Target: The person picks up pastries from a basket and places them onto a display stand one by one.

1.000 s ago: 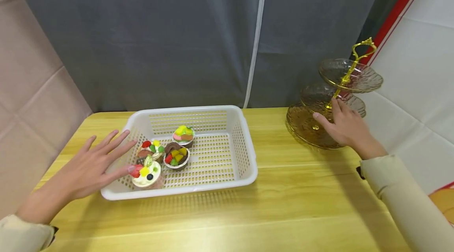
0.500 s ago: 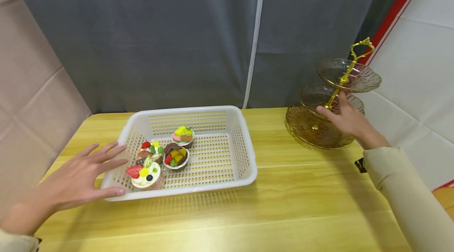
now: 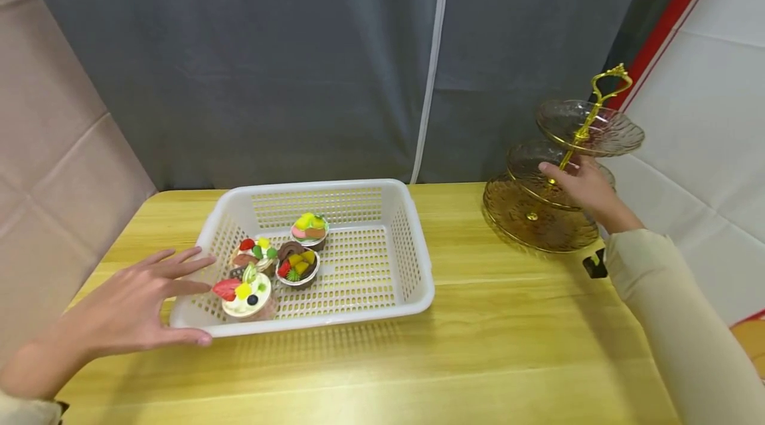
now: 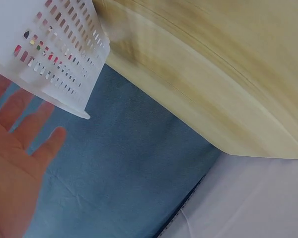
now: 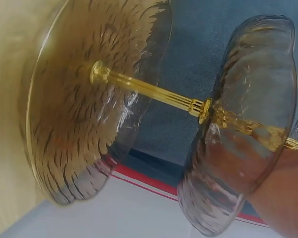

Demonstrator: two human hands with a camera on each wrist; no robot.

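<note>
The right grip (image 3: 592, 192), a bare hand, lies at a three-tiered stand of amber-tinted clear glass plates with gold metal fittings (image 3: 538, 196), at the right end of the surface. Its thumb extends before the slender gold stem (image 5: 154, 94), between middle and top tiers; the fingers are largely hidden, so whether they clasp the stem cannot be told. The left grip (image 3: 134, 305), fingers spread and holding nothing, lies at the left end of a white rectangular perforated plastic basket (image 3: 323, 323); contact is uncertain. Inside, toward the left, sit four small cup-shaped cakes with colourful fruit-like toppings (image 3: 299, 267). Both rest on a yellow wood-grain surface (image 3: 478, 345), before a dark grey curtain (image 3: 269, 80). The step in hand is judged to be steadying stand and basket; the next move probably calls for secure contact at each, keeping the stand upright.
</note>
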